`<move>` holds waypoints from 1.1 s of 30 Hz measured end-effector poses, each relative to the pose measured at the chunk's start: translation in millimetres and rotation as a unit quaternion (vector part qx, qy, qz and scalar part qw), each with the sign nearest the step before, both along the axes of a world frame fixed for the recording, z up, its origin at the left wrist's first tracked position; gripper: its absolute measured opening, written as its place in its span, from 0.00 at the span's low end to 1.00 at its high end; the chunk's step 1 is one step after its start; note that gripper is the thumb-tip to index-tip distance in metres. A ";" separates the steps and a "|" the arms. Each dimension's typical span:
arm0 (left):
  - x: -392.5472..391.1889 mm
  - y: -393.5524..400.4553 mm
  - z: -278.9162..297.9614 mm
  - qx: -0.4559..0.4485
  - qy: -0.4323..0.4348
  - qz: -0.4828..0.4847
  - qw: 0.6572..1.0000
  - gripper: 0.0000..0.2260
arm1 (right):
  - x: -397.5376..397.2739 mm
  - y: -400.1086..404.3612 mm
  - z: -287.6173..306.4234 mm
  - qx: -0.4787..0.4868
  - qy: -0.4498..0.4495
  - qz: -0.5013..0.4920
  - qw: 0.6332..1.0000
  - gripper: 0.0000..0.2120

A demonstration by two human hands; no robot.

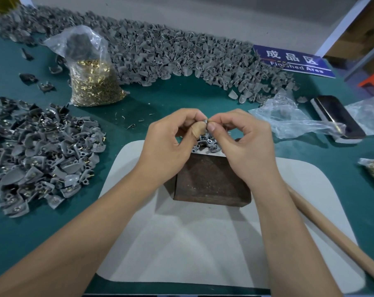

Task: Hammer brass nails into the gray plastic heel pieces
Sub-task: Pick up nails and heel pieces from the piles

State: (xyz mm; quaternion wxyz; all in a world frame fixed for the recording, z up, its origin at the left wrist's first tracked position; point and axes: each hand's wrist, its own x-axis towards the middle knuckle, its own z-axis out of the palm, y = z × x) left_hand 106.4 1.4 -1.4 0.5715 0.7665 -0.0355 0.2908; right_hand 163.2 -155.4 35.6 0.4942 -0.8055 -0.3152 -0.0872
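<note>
Covering green table (181, 93): white mat (181, 243) | gray wall (203, 9) behind

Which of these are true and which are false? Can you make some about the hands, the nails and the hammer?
1. Both hands pinch one small gray heel piece between them. True: the left hand and right hand meet at it above the block.
2. The right hand holds the hammer. False: the wooden hammer handle lies on the table by the right forearm, and no hand holds it.
3. A clear bag of brass nails stands to the left, beyond the hands. True.
4. The dark block sits on the bare green table. False: it sits on a pale mat.
5. A phone lies at the right. True.
</note>
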 end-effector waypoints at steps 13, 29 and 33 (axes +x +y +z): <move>4.8 -0.7 3.2 -0.118 0.103 -0.018 0.987 0.03 | 2.1 1.0 -5.3 0.061 0.097 -0.053 0.992 0.07; -7.0 -0.2 10.5 0.208 0.121 -0.108 0.965 0.02 | -44.0 -120.9 -20.1 -0.371 0.082 -0.292 0.878 0.16; -10.0 0.0 15.6 0.248 0.103 -0.094 0.959 0.02 | -52.7 -122.9 -16.5 -0.378 0.055 -0.270 0.884 0.11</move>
